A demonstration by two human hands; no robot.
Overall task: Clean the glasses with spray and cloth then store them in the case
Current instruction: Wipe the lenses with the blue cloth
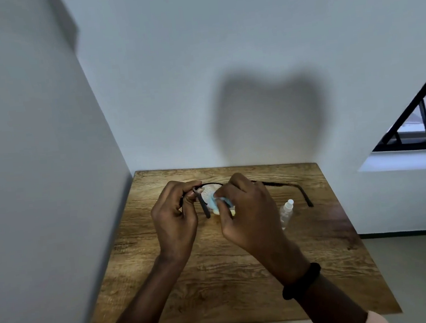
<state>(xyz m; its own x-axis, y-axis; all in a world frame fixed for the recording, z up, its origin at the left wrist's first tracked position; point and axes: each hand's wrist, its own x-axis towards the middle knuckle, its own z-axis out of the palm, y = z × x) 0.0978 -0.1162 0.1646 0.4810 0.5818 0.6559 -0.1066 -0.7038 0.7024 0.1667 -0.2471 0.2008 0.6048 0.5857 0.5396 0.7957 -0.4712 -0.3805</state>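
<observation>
Pinching the dark frame of the glasses (207, 191) near one hinge, our left hand (175, 217) curls its fingers round the rim, and one temple arm hangs down beside its fingertips. Our right hand (248, 215) grips a pale blue cloth (215, 202) between thumb and fingers and presses it against the lens, just beside the left hand. A black wristband (301, 280) sits on our right wrist. The other temple arm of the glasses runs out to the right past our right hand; we cannot tell whether its tip touches the wood. Near that hand, on its right, a clear spray bottle (286, 214) lies on the wooden table (220, 298). Beyond the table rises a pale wall (198, 71) carrying a soft shadow (269, 114), with a window (424, 125) at the right edge.
</observation>
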